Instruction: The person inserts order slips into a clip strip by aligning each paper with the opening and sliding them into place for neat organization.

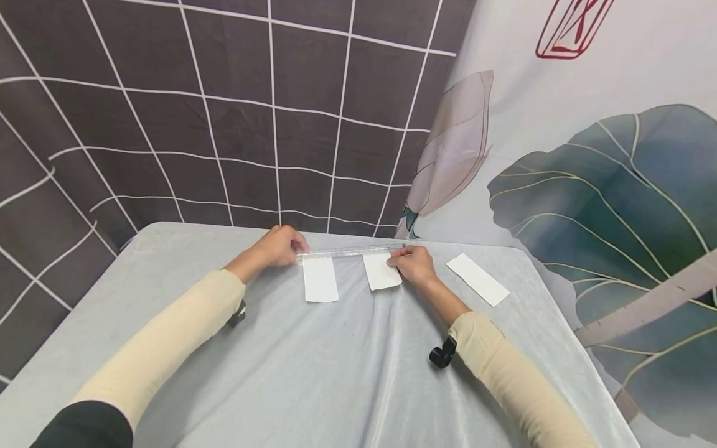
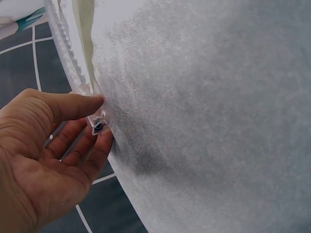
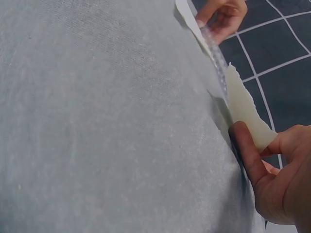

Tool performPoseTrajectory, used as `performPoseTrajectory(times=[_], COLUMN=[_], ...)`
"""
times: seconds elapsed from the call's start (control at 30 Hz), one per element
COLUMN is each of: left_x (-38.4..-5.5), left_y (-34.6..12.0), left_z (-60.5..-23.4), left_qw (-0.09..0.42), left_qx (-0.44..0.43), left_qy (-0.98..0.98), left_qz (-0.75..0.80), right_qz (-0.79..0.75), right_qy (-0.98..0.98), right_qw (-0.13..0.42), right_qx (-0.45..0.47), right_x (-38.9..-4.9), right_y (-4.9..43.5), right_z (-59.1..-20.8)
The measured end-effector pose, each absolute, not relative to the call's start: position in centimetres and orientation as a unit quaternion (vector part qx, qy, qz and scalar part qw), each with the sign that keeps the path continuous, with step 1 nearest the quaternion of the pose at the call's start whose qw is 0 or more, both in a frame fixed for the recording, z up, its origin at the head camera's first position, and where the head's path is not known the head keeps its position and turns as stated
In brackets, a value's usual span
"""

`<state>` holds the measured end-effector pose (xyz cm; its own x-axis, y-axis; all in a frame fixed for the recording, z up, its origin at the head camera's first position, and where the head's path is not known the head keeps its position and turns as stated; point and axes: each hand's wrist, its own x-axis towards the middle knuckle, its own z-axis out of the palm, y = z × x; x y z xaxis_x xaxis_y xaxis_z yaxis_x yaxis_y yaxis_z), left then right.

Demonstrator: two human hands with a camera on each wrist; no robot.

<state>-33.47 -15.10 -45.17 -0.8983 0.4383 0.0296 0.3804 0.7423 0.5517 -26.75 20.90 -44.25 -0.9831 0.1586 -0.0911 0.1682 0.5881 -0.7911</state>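
Observation:
A long clear plastic strip [image 1: 350, 252] with a ridged edge lies crosswise near the table's far edge. My left hand [image 1: 277, 246] pinches its left end between thumb and fingertips; that end [image 2: 97, 125] shows close up in the left wrist view. Below the strip extend two white paper pieces, the left one [image 1: 320, 280] flat and the right one [image 1: 381, 274] a little tilted. At the strip's right end, my right hand [image 1: 413, 264] holds the right piece by its side. In the right wrist view this paper [image 3: 248, 111] has a torn edge and stands bent up between thumb and fingers.
A third white paper strip [image 1: 478, 279] lies slantwise to the right of my right hand. Grey cloth [image 1: 291, 373] with folds covers the table. Behind it hangs a dark gridded curtain [image 1: 235, 124], and a leaf-printed cloth [image 1: 605, 186] hangs at the right.

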Motion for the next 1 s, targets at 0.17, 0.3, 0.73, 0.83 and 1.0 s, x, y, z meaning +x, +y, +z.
performPoseTrajectory(times=[0.17,0.3,0.73,0.83,1.0], left_x=[-34.4,-34.1,-29.9,-30.2,-30.5], left_y=[-15.4,-15.3,-13.9,-14.1,-14.2], left_z=[-46.4,-46.2,-41.5,-41.4,-41.7], left_qw=[0.056,0.059,0.064,0.068,0.071], left_qx=[0.208,0.199,0.212,0.211,0.211], left_qy=[0.936,0.938,0.935,0.935,0.933], left_qz=[0.277,0.278,0.276,0.277,0.282], right_qz=[-0.447,-0.46,-0.462,-0.46,-0.457], right_qy=[0.89,0.884,0.882,0.883,0.885], right_qw=[0.006,0.001,-0.003,0.0,0.001], right_qx=[0.09,0.081,0.091,0.089,0.089], right_x=[-26.8,-27.1,-26.5,-26.5,-26.7], right_y=[20.6,20.7,19.9,19.7,19.3], right_z=[-44.5,-45.2,-44.7,-44.5,-44.3])
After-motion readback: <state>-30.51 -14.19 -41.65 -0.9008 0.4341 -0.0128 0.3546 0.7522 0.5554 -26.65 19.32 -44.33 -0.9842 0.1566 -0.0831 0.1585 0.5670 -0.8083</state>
